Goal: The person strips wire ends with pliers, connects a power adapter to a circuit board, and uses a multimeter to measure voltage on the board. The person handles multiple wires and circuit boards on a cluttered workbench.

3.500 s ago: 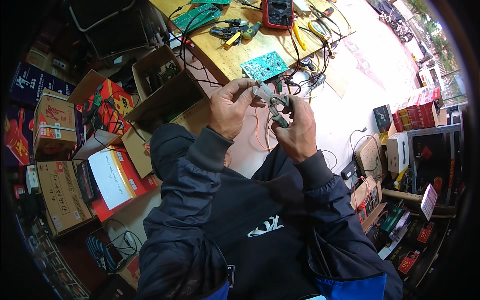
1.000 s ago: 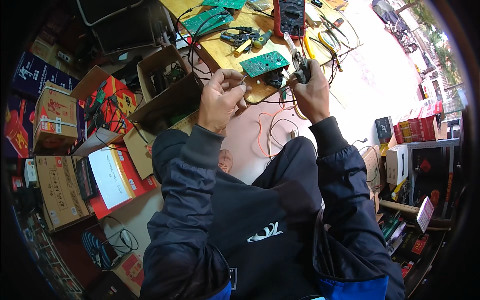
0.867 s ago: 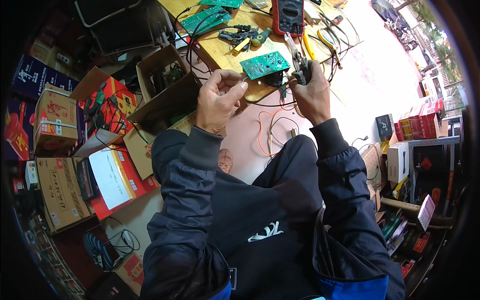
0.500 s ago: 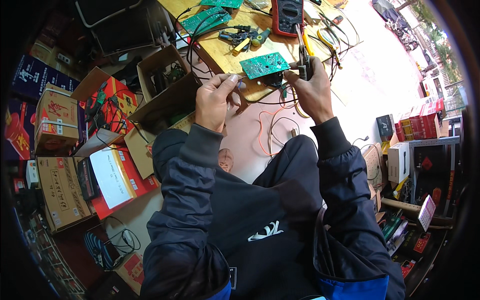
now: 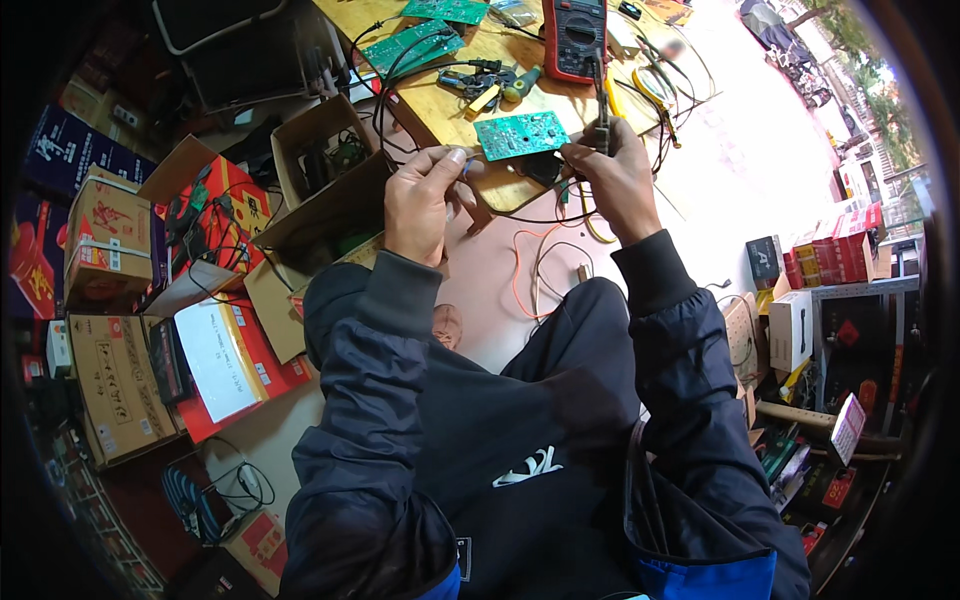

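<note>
I see the green circuit board (image 5: 521,136) over the wooden workbench's (image 5: 432,105) near corner. At its right edge, the bent right hand (image 5: 620,175) clasps pliers (image 5: 604,105) pointing away, perhaps palmed to free fingertips. Left of it, the raised left hand (image 5: 428,190) pinches something too small to tell.

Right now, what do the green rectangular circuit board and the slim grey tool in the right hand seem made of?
The green rectangular circuit board looks like coated resin laminate, glossy, with bright solder-like specks. The slim grey tool is probably dull metal, given its grey sheen; the right hand hides the rest.
</note>
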{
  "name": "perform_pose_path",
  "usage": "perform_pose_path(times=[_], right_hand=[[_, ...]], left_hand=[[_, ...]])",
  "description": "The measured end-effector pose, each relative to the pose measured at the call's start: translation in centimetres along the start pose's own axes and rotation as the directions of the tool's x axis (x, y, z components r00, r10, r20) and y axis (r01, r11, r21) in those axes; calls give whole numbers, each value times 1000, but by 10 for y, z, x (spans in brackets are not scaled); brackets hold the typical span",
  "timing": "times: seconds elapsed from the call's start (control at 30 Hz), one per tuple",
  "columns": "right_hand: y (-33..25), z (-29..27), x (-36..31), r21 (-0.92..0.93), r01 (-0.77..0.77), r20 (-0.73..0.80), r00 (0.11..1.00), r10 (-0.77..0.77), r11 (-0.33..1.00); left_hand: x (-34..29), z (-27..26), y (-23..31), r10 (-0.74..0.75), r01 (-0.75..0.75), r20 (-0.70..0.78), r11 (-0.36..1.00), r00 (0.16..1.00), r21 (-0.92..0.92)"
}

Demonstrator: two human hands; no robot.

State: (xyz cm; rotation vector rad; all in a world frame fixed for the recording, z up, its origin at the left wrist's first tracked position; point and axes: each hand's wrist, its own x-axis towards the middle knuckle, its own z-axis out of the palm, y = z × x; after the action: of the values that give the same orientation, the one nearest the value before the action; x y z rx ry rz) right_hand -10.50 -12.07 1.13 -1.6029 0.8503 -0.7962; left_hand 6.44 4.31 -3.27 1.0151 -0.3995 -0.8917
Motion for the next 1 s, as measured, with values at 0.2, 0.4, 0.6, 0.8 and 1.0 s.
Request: perform_pose_path(times=[0.2,0.4,0.6,0.8,1.0], right_hand=[[-6,-4,-4,-238,35,-49,998,-48,971],[-9,-62,-53,-29,43,-117,992,-46,999],[58,-159,-142,-198,-319,-339,909,241,927],[252,-262,-262,-244,-786,-548,595,588,568],[373,-268,-422,-147,-958,-693,277,666,246]], left_hand=[[2,1,0,15,-12,-38,997,999,73],[-11,-9,3,-18,27,-94,995,995,95],[-29,-26,-1,-115,118,-65,992,991,37],[-40,-36,-11,-295,237,48,844,954,481],[-43,-72,-1,-224,179,-28,692,974,699]])
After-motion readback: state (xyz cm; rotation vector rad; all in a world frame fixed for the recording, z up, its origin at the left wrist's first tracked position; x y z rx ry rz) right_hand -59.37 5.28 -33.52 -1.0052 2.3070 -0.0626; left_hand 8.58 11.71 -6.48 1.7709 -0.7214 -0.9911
